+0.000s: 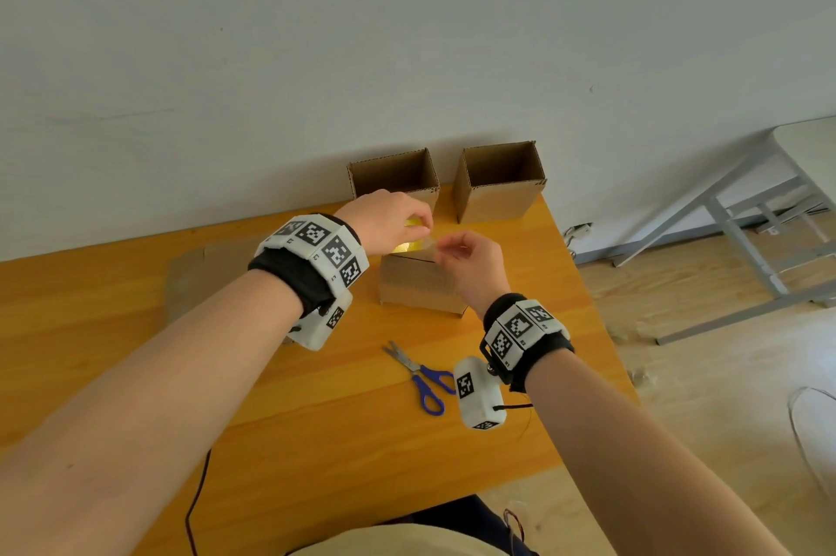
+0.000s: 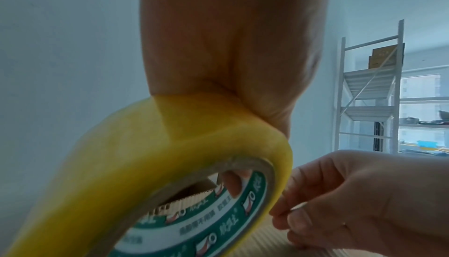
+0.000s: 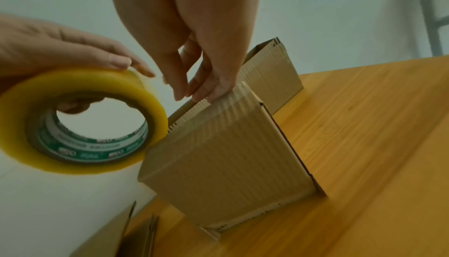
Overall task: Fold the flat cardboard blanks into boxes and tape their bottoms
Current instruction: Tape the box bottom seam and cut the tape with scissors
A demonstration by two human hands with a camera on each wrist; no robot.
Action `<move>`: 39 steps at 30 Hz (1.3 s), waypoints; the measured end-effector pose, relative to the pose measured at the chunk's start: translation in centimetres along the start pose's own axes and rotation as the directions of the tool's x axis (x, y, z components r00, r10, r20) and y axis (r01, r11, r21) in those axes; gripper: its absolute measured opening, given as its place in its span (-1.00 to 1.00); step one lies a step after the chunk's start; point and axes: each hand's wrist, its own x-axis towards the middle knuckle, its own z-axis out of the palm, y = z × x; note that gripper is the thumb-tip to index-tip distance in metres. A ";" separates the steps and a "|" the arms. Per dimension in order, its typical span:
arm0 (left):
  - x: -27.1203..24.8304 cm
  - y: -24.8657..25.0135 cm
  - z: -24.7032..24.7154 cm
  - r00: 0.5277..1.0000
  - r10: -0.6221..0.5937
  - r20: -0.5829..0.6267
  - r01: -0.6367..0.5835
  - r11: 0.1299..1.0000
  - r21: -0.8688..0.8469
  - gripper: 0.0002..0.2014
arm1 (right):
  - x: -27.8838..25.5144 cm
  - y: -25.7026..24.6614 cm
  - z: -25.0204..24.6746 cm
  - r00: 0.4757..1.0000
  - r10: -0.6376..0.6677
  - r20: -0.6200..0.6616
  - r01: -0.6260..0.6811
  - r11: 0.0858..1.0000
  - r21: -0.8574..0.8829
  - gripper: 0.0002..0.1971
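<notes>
left hand (image 1: 389, 216) grips tape roll (image 3: 82, 124) | right hand (image 1: 470, 263) pinches its free end | upturned box (image 1: 423, 284) lies directly beneath, seam running left-right

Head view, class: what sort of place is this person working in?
Probably a plain workroom or storeroom used for packing. An orange wooden table stands against a bare white wall, finished open cardboard boxes line its far edge, and white metal shelving stands near a window.

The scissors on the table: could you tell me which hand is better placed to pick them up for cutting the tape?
Probably the right hand: the scissors lie just below its wrist, and it only pinches the tape end, while the left hand grips the tape roll.
</notes>
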 end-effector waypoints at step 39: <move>1.6 -1.4 -0.6 0.960 -0.020 0.280 -0.016 0.992 0.126 -0.77 | 0.7 -1.3 1.1 0.946 0.133 0.296 -0.080 0.980 -0.184 -0.75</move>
